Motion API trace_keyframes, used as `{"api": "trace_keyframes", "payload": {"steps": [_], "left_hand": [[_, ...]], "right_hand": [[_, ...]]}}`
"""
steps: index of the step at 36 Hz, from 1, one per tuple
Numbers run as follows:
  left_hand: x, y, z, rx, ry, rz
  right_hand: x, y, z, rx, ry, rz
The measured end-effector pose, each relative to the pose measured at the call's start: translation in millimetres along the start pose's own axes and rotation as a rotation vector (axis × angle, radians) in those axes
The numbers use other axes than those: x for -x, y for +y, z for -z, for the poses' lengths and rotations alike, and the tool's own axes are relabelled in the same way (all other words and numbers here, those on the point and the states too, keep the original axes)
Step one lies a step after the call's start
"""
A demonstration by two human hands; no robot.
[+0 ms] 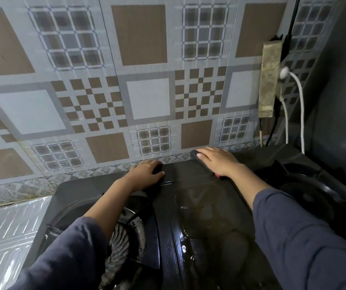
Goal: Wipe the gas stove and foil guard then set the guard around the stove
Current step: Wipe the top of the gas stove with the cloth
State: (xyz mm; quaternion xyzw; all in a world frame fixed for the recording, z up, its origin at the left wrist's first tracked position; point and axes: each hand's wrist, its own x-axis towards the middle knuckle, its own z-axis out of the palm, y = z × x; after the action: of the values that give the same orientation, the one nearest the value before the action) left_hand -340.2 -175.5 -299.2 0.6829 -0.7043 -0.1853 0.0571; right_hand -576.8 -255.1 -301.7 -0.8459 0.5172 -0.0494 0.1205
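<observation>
The black gas stove [197,206] fills the lower middle, its glossy top wet and streaked. Its left burner [124,237] shows between my arms, and the right burner ring [306,193] lies in shadow. My left hand [144,174] grips the stove's back edge near the wall, fingers curled over it. My right hand [216,162] lies further right on the back edge, fingers wrapped over a dark rolled cloth [195,154] with a red bit at my wrist. The silver ribbed foil guard [6,231] lies flat at the lower left, beside the stove.
A patterned tile wall [147,80] rises right behind the stove. On the right, a grimy power strip [270,80] hangs on the wall with a white plug and cord [299,114] and black cables running down behind the stove. A dark wall closes the right side.
</observation>
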Motion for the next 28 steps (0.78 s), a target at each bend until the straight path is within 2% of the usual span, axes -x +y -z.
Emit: {"api": "trace_keyframes", "payload": {"steps": [7, 20, 28], "left_hand": [[-8.1, 13.0, -5.2, -0.012, 0.002, 0.007], [-11.8, 18.4, -7.5, 0.008, 0.003, -0.022], [-14.7, 17.7, -7.3, 0.035, -0.019, -0.032]], "right_hand": [[2.4, 27.9, 8.5, 0.044, 0.02, -0.144], [-1.1, 51.8, 9.5, 0.022, 0.085, -0.275], [2.6, 57.8, 10.1, 0.029, 0.223, -0.426]]}}
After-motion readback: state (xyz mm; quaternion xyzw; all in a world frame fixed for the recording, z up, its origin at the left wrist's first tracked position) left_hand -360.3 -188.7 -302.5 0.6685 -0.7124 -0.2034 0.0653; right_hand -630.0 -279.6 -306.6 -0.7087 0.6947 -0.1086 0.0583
